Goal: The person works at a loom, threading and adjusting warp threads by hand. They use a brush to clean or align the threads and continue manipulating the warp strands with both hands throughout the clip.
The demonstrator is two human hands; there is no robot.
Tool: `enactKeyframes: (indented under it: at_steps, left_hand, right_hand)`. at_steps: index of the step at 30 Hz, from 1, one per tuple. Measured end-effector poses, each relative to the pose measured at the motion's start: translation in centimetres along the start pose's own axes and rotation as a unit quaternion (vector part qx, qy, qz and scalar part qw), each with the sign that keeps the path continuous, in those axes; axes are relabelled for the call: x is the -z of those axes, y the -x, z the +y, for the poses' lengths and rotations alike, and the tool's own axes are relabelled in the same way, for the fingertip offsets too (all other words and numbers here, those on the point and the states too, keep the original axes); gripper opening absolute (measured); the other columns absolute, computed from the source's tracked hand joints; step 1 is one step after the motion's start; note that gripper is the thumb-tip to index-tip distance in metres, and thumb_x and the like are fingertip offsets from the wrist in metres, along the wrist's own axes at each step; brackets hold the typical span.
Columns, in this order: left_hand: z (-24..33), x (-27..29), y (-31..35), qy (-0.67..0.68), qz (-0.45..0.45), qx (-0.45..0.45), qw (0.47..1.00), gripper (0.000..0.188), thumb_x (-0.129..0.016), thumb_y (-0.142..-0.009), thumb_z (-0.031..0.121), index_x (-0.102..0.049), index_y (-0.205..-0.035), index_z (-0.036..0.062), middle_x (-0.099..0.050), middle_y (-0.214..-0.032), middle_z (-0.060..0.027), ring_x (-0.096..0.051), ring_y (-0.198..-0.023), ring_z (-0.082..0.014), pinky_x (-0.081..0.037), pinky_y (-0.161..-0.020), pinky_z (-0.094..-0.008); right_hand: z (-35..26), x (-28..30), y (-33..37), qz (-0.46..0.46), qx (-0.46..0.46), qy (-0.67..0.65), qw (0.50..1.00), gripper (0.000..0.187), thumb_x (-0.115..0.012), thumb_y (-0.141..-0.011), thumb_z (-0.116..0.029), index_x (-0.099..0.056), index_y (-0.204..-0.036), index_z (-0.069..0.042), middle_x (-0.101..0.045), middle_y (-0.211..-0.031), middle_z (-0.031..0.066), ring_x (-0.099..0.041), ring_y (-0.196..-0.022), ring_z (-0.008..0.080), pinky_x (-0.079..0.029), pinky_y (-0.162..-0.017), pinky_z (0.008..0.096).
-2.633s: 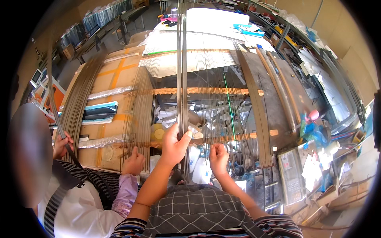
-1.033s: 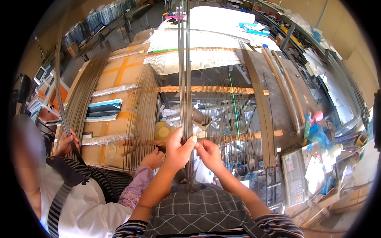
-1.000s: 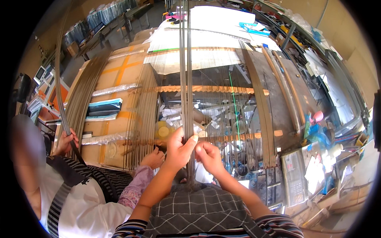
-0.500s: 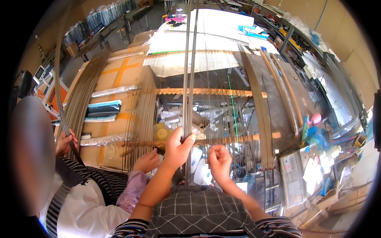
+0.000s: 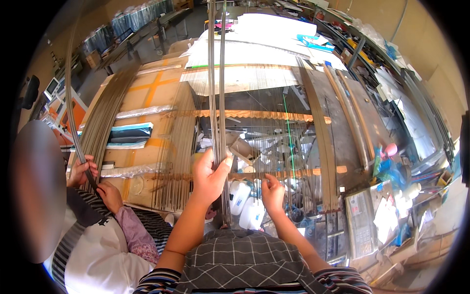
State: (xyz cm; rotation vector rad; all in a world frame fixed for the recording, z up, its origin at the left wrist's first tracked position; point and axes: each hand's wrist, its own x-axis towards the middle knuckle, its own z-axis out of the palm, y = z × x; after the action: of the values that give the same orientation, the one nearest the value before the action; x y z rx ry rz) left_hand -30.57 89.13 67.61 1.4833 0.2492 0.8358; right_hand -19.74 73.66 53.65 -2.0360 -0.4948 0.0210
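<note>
My left hand [image 5: 211, 176] is closed around a bundle of long thin grey strips [image 5: 215, 88], which stands upright, divided into two groups above the fist, and runs down toward my lap. To its right, my right hand [image 5: 273, 194] is curled with thumb and fingers together, close to thin strips [image 5: 313, 152] laid lengthwise over the work frame. Whatever its fingertips may pinch is too fine to make out. At the left, a co-worker grips another bundle of strips [image 5: 73, 117] in one hand [image 5: 82, 171], their other hand [image 5: 110, 197] at its lower part.
Two wavy-edged wooden bars [image 5: 254, 115] cross the frame beneath the strips. White plastic containers [image 5: 250, 213] stand below my right hand. Cardboard [image 5: 156, 93] covers the left side; a cluttered shelf [image 5: 360, 46] and a grey case [image 5: 362, 220] are at the right.
My left hand has shifted left with its bundle. My right hand has stayed near the same place, fingers slightly loosened. The co-worker's nearer hand has moved left from the loose strips to their bundle.
</note>
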Motion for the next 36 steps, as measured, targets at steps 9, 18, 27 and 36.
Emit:
enactKeyframes:
  at_steps: [9, 18, 27, 36]
  left_hand:
    - [0.3, 0.3, 0.8, -0.014, 0.011, 0.001, 1.0, 0.005, -0.057, -0.086, 0.005, -0.056, -0.088, 0.001, -0.051, -0.072, 0.0037, -0.041, -0.06, -0.002, -0.035, -0.053, -0.0194]
    - [0.3, 0.1, 1.3, -0.015, -0.004, -0.007, 1.0, 0.006, -0.057, -0.085, 0.005, -0.056, -0.088, 0.0001, -0.052, -0.071, 0.0027, -0.043, -0.059, -0.0024, -0.034, -0.052, -0.0197]
    - [0.0, -0.5, 1.7, -0.001, -0.007, 0.004, 1.0, 0.006, -0.058, -0.085, 0.004, -0.056, -0.088, -0.0003, -0.052, -0.072, 0.0034, -0.041, -0.061, -0.0015, -0.033, -0.052, -0.0194]
    - [-0.9, -0.9, 1.8, 0.017, -0.023, 0.026, 0.999, 0.006, -0.058, -0.086, 0.005, -0.056, -0.088, 0.0004, -0.051, -0.073, 0.0045, -0.04, -0.061, -0.0009, -0.033, -0.052, -0.0192]
  right_hand:
    - [1.8, -2.4, -0.1, -0.029, -0.012, 0.052, 0.998, 0.025, -0.058, -0.08, -0.019, -0.066, -0.098, -0.002, -0.063, -0.067, 0.0181, -0.063, -0.062, 0.0322, -0.049, -0.061, 0.0408]
    - [3.7, -5.1, 0.2, -0.061, 0.001, 0.147, 0.987, 0.018, -0.056, -0.082, -0.023, -0.06, -0.086, -0.005, -0.064, -0.07, 0.0205, -0.063, -0.066, 0.0397, -0.05, -0.064, 0.0487]
    - [3.5, -5.2, -0.6, -0.184, 0.022, 0.283, 0.941, 0.025, -0.05, -0.08, -0.026, -0.062, -0.078, -0.004, -0.065, -0.073, 0.0206, -0.064, -0.07, 0.0376, -0.051, -0.066, 0.0469]
    - [-2.3, -2.1, -0.3, -0.206, 0.025, 0.151, 0.966, 0.024, -0.056, -0.082, -0.025, -0.065, -0.08, -0.003, -0.066, -0.075, 0.0184, -0.065, -0.07, 0.0308, -0.051, -0.064, 0.0401]
